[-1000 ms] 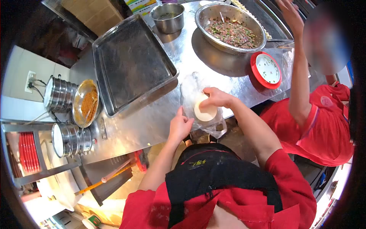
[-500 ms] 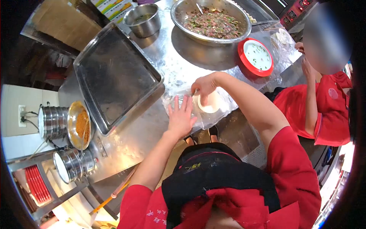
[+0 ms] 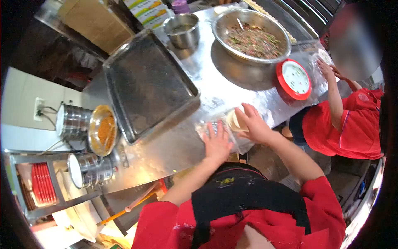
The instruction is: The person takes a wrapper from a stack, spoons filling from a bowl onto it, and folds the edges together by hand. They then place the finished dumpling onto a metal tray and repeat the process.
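Observation:
My left hand [image 3: 218, 144] lies flat with its fingers spread on a clear plastic sheet [image 3: 203, 128] at the front edge of the metal table. Just to the right, my right hand [image 3: 253, 124] is at a stack of pale round dough wrappers [image 3: 234, 120]. Its thumb and fingers are apart around the right side of the stack, and whether it grips a wrapper is unclear. Beyond the hands stands a large steel bowl [image 3: 253, 39] of chopped meat and green bits, with a utensil in it.
A large dark tray [image 3: 149, 87] lies at left, with a steel pot [image 3: 181, 31] behind it. A red-rimmed bowl [image 3: 295, 79] stands at right, near a co-worker in red [image 3: 331, 124]. Bowl of orange crumbs [image 3: 104, 130] and metal canisters [image 3: 89, 170] are at far left.
The view has shifted, so the table items appear farther right. My right hand has turned and its fingers have spread. The co-worker's hands have moved onto the plastic at the table's right.

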The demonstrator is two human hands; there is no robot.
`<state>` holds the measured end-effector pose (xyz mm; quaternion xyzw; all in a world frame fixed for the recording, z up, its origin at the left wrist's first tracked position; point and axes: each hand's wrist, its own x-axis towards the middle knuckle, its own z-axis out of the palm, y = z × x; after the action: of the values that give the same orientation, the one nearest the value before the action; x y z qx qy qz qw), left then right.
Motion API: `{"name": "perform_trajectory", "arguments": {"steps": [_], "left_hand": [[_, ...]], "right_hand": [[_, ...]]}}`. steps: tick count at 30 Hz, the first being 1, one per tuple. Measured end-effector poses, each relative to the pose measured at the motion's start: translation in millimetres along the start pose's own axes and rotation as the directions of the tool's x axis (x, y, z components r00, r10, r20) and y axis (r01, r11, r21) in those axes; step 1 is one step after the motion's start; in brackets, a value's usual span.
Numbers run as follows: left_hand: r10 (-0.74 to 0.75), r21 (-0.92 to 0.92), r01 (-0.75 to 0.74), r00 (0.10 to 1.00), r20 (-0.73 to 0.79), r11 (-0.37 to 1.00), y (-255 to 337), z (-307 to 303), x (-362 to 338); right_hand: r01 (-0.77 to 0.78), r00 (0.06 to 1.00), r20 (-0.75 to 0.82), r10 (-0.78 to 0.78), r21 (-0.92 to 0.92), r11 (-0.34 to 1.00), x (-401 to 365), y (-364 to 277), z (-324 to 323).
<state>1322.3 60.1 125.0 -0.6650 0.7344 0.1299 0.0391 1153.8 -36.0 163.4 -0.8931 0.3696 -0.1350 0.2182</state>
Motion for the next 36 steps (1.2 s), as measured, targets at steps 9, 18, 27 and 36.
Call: {"name": "perform_trajectory", "arguments": {"steps": [9, 18, 27, 36], "left_hand": [[-0.110, -0.282, -0.059, 0.829, -0.548, 0.957, -104.7, -82.9, 26.2], [-0.269, -0.382, 0.092, 0.857, -0.440, 0.920, -142.3, -16.6, 31.0], [-0.042, -0.392, -0.221, 0.826, -0.562, 0.893, -31.8, -96.4, 39.2], [-0.046, -0.451, -0.147, 0.919, -0.391, 0.880, 62.3, -59.7, 49.2]], "right_hand": [[0.053, 0.991, 0.130, -0.033, -0.147, 0.988, 12.7, 4.8, 5.3], [0.114, 0.992, -0.055, -0.117, -0.062, 0.992, 6.8, 10.4, -25.1], [-0.064, 0.983, -0.180, -0.032, -0.503, 0.862, 125.4, 162.2, -164.8], [0.174, 0.970, 0.241, -0.038, -0.574, 0.800, 170.8, 202.4, -156.1]]}}
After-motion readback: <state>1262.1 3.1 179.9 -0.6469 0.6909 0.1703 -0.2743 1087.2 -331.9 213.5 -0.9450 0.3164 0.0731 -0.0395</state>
